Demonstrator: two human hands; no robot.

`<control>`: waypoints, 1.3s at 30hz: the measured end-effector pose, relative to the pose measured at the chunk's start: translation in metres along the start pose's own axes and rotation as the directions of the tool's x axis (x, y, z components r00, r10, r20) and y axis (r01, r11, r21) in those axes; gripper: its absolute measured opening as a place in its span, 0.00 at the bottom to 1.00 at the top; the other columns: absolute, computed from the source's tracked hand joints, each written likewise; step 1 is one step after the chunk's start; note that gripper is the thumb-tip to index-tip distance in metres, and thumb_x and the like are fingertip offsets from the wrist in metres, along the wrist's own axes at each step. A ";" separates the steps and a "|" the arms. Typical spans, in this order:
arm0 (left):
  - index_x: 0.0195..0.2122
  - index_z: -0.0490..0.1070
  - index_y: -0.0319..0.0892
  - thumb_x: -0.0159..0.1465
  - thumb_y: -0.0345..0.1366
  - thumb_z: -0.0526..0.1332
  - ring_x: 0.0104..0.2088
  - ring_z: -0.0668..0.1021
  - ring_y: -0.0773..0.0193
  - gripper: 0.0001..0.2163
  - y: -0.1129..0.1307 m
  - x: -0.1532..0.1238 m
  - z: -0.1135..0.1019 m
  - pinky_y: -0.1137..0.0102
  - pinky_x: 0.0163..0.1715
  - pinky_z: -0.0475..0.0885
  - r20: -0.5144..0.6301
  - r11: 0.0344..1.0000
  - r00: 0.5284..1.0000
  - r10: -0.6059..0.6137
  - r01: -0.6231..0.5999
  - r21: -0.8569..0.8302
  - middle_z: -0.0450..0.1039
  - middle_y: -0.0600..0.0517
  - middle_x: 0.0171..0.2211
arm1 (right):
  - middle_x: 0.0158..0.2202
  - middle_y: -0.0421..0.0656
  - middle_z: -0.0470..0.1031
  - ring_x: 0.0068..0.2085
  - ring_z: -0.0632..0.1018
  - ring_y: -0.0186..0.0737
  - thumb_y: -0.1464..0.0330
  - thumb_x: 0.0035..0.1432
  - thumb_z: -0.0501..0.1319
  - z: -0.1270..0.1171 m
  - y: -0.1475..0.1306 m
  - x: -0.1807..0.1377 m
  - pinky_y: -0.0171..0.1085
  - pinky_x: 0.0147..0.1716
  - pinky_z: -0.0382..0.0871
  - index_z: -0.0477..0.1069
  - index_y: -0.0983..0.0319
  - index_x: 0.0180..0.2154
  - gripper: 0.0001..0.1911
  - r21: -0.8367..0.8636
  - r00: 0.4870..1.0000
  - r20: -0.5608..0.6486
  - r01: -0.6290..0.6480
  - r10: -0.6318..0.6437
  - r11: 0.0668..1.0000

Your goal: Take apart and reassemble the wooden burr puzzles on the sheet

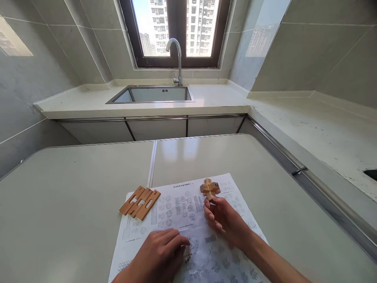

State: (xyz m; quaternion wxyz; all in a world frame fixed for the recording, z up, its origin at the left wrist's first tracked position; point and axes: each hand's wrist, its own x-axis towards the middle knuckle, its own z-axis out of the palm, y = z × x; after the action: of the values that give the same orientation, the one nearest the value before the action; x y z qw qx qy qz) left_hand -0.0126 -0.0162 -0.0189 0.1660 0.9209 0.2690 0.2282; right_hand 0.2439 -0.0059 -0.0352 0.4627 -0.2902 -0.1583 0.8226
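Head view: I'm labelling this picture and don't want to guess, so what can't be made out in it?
All in the head view:
- Printed sheet: fine print too small to read; lower end cut off by the bottom edge.
- Left hand: palm hidden by the back of the hand.
- Wooden assembly: underside hidden by its upper blocks and the right fingers.
- Dark patch: cut off by the right edge.

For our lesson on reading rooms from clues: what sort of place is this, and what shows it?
Most likely a kitchen: a metal-rimmed sink is set into a pale countertop, with a curved tap at its back edge.
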 end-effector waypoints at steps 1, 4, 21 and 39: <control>0.44 0.72 0.46 0.71 0.25 0.54 0.25 0.77 0.65 0.10 0.001 0.000 -0.002 0.71 0.25 0.67 -0.002 0.998 0.999 -0.047 0.047 -0.039 0.77 0.54 0.28 | 0.24 0.35 0.72 0.17 0.65 0.26 0.54 0.64 0.67 0.000 0.003 0.000 0.26 0.15 0.55 0.70 0.62 0.33 0.18 -0.043 1.000 0.024 -0.019 0.020 0.999; 0.51 0.72 0.47 0.73 0.31 0.57 0.23 0.75 0.68 0.08 0.000 0.000 -0.008 0.75 0.24 0.68 0.042 0.941 0.968 -0.248 0.251 -0.227 0.76 0.56 0.28 | 0.22 0.37 0.72 0.16 0.68 0.29 0.52 0.66 0.64 0.001 0.013 0.000 0.27 0.13 0.57 0.70 0.63 0.31 0.21 -0.169 0.986 0.148 -0.049 0.074 0.984; 0.62 0.73 0.50 0.52 0.59 0.78 0.59 0.78 0.41 0.39 0.004 -0.001 -0.018 0.49 0.60 0.72 0.335 0.322 0.898 -0.285 0.419 -0.849 0.76 0.42 0.60 | 0.31 0.41 0.76 0.32 0.77 0.37 0.46 0.66 0.64 0.020 0.024 -0.022 0.35 0.39 0.73 0.76 0.62 0.35 0.25 -0.628 0.832 0.452 0.039 0.323 0.777; 0.56 0.71 0.47 0.53 0.53 0.79 0.50 0.79 0.49 0.34 0.001 -0.008 -0.007 0.61 0.49 0.76 0.134 0.434 0.872 -0.471 0.361 -0.826 0.76 0.45 0.48 | 0.33 0.42 0.78 0.30 0.73 0.38 0.67 0.69 0.60 0.025 0.049 -0.022 0.36 0.33 0.65 0.74 0.59 0.44 0.05 -0.890 0.898 0.359 0.411 -0.254 0.198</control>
State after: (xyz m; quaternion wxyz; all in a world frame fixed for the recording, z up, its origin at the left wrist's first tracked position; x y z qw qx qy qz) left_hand -0.0214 -0.0209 -0.0155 0.6151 0.6200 0.3560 0.3324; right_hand 0.2046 -0.0499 -0.0345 0.3511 -0.4107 -0.7050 0.4594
